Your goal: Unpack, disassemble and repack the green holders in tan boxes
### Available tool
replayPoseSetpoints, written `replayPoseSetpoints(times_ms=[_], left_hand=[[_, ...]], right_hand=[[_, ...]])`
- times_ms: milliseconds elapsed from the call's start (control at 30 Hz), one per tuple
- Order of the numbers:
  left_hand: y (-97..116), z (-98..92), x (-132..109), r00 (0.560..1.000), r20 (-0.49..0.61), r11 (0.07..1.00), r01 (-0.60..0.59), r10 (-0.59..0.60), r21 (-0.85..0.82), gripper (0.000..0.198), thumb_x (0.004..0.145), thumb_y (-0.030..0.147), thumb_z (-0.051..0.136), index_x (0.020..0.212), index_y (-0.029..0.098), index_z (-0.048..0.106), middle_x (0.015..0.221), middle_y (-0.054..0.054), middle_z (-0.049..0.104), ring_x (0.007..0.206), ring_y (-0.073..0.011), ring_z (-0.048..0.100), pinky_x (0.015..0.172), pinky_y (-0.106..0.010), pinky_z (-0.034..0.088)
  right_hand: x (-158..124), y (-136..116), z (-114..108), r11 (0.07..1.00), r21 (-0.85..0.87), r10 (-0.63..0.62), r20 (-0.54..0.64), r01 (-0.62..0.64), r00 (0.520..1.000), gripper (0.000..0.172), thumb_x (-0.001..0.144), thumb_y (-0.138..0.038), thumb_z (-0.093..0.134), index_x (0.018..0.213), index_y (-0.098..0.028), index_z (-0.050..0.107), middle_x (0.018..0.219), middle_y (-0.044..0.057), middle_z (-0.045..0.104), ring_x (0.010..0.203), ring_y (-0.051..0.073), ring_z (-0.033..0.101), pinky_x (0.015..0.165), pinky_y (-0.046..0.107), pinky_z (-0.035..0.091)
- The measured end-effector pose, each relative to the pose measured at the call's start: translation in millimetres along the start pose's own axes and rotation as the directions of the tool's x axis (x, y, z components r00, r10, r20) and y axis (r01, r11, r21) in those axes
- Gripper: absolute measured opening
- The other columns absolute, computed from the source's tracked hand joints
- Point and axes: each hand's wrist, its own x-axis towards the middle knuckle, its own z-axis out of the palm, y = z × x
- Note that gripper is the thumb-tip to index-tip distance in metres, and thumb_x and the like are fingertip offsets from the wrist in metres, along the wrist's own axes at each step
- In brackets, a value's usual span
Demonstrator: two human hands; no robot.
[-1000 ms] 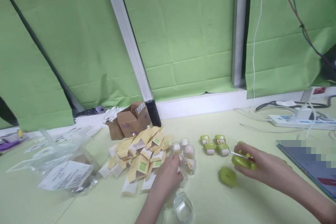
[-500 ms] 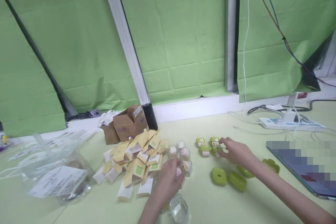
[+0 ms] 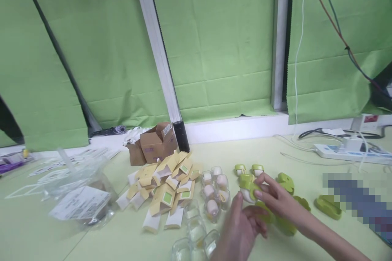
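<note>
A white case with a green cover (image 3: pixel 252 191) is pinched between the thumb and fingers of my right hand (image 3: pixel 272 195). Just below it is my left hand (image 3: pixel 240 228), its thumb raised close to the white body and its other fingers loosely bent and apart. Whether that thumb touches the case, I cannot tell. Behind the held piece stand small white cases with green tops (image 3: pixel 240 169). Several empty-looking green covers (image 3: pixel 284 182) lie around and partly under my right hand. To the left sit clear cups with pinkish-white pieces inside (image 3: pixel 212 208).
More clear cups (image 3: pixel 196 228) stand near the front. Yellow-and-white folded card boxes (image 3: pixel 165 195) are piled left of them, with a brown carton (image 3: pixel 154 144) and black cylinder (image 3: pixel 181 136) behind. A plastic bag (image 3: pixel 82 204) lies left; a power strip (image 3: pixel 352 153) lies right.
My left hand has left the clear cups and moved right, beside my right hand. My right hand has come nearer, now with a green-covered white case. The view has shifted slightly.
</note>
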Motion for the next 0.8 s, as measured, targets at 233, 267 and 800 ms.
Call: replayPoseSetpoints(times_ms=[233,267,800], left_hand=[[10.4,-4.4,-8.6,0.986,-0.146,0.972,-0.114,0.085,-0.206,0.021,0.066,0.03,0.062,0.079,0.015,0.054,0.072,-0.004,0.057,0.059,-0.0115,0.048,0.06,-0.025,0.036],[11.7,-5.0,-10.0,0.984,-0.16,0.97,-0.114,0.08,-0.215,0.021,0.064,0.029,0.062,0.078,0.016,0.053,0.072,-0.003,0.056,0.059,-0.0113,0.048,0.059,-0.025,0.035],[-6.0,-12.5,-12.2,0.996,-0.087,0.966,-0.017,-0.006,-0.258,0.023,0.066,0.029,0.067,0.075,0.014,0.053,0.071,-0.002,0.058,0.057,-0.0092,0.049,0.057,-0.022,0.036]], right_hand=[[-6.1,11.4,-21.1,0.999,-0.039,-0.047,-0.292,0.037,0.955,0.056,0.08,-0.07,0.028,0.057,-0.022,0.044,0.064,0.0,0.053,0.054,0.014,0.049,0.052,0.028,0.045],[-5.7,11.3,-24.1,0.999,-0.019,-0.049,-0.278,0.046,0.959,0.063,0.079,-0.073,0.016,0.057,-0.022,0.045,0.055,-0.001,0.048,0.048,0.013,0.045,0.047,0.027,0.043],[-35.7,7.0,12.8,0.878,-0.235,-0.404,0.107,0.418,0.909,0.015,0.082,-0.012,0.047,0.079,-0.024,0.057,0.078,0.002,0.064,0.068,0.014,0.063,0.059,0.023,0.05]])
